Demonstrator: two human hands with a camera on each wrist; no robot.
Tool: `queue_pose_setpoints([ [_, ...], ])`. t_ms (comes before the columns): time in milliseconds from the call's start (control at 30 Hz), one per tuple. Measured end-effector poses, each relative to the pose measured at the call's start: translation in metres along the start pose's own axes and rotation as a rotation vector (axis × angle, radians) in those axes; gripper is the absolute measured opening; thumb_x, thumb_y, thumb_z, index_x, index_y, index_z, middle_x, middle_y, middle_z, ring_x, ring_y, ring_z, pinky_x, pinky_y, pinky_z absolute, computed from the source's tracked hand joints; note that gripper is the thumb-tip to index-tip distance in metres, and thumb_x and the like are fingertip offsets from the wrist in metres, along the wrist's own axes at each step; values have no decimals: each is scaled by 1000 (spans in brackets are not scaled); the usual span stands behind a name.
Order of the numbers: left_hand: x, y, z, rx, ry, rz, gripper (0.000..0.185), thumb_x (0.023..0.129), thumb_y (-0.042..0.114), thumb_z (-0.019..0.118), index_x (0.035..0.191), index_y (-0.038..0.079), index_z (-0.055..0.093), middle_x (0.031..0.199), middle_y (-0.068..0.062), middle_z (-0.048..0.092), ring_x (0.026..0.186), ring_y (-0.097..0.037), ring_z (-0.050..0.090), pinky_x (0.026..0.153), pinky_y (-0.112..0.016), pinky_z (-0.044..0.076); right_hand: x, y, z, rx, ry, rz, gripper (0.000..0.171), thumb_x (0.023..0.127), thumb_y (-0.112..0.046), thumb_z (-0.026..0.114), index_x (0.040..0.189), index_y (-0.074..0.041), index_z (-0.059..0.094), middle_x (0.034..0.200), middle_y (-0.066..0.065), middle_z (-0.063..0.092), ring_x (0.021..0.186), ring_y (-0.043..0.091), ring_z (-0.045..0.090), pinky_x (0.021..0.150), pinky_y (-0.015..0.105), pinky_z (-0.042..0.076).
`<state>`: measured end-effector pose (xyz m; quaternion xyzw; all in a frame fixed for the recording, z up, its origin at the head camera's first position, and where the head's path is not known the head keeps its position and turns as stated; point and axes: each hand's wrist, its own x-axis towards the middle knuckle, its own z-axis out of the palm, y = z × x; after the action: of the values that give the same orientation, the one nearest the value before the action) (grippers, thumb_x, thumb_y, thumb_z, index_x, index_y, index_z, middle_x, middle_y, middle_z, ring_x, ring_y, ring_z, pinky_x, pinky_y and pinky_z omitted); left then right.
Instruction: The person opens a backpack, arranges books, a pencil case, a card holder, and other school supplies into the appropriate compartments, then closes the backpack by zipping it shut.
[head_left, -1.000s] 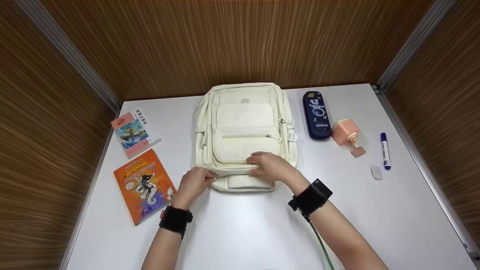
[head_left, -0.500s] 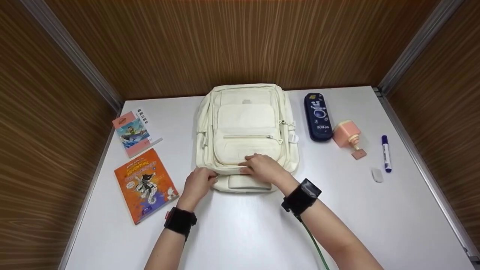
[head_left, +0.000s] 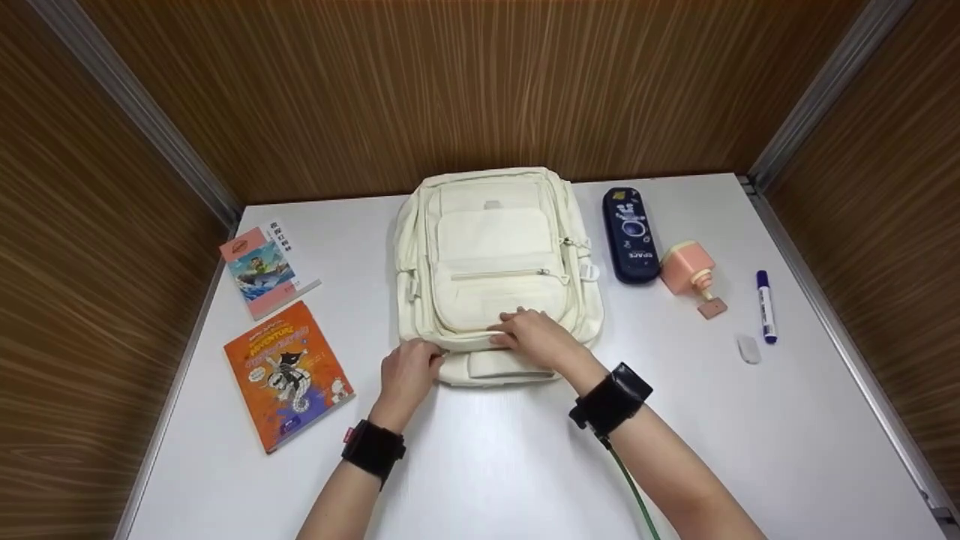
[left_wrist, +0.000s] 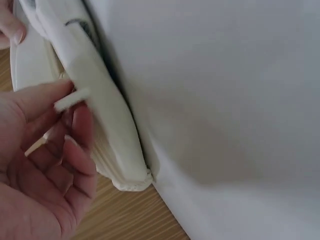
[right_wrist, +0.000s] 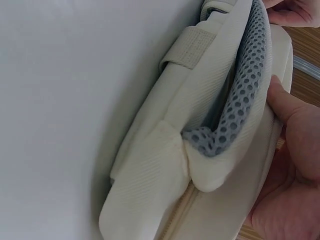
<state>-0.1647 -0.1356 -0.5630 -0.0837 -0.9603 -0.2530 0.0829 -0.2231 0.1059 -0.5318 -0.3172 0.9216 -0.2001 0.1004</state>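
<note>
The left hand [head_left: 407,373] pinches a small white zipper pull [left_wrist: 71,99] at the near left corner of the cream backpack [head_left: 496,255], while the right hand [head_left: 534,337] lies on the bag's near edge with fingers curled over the fabric, gripping it. The backpack lies flat in the middle of the white table [head_left: 480,457] (front pockets up). Outward sit 2 books [head_left: 289,373] on the left, and a navy pencil case [head_left: 631,235], a pink dispenser [head_left: 688,271], a blue marker [head_left: 765,306] and an eraser [head_left: 748,349] on the right.
</note>
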Motion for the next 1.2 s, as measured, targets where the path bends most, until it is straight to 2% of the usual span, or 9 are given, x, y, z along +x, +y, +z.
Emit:
queue_pose_setpoints([
  [100,-3,2,4,14,42,-9,4,80,12,78,78,15,76,80,-1,68,73,-27,67,56,-45,50,0,0,1,12,4,13,35,100,-36,56,124,-14,69,135,19,57,126,42,49,104,58,35],
  [200,-5,2,4,12,55,-16,2,81,13,78,81,14,76,82,-2,68,74,-28,67,56,-46,50,0,0,1,19,11,14,35,99,-37,56,123,-15,69,134,19,57,126,42,50,105,56,35],
  [433,-3,-2,-14,35,26,-85,4,81,16,79,85,19,79,81,-4,69,75,-29,67,58,-47,49,3,3,2,42,21,-3,36,99,-36,57,122,-11,69,132,21,58,124,39,53,109,50,33],
  [600,1,-5,-23,78,-9,-98,9,83,13,76,85,21,80,84,-7,71,76,-31,68,58,-48,50,2,3,2,49,18,13,36,100,-36,56,122,-11,69,132,20,58,124,39,53,109,50,32],
  [767,1,-9,-28,99,-7,-103,14,82,10,75,85,22,80,82,-6,71,74,-31,67,56,-48,50,1,3,2,55,14,38,38,100,-38,55,122,-10,69,134,19,56,128,45,46,110,52,30],
  [1000,2,-20,-38,127,-14,-128,14,83,6,75,89,19,81,86,-8,72,77,-33,68,60,-48,52,0,3,1,74,28,7,37,100,-34,56,119,-6,70,132,21,57,127,45,47,110,51,30],
  [1200,7,-30,-43,156,2,-145,8,82,6,74,80,13,78,80,-10,70,75,-36,67,60,-52,51,-1,3,1,66,21,-2,37,100,-34,56,120,-7,69,131,21,58,126,44,48,109,51,31],
])
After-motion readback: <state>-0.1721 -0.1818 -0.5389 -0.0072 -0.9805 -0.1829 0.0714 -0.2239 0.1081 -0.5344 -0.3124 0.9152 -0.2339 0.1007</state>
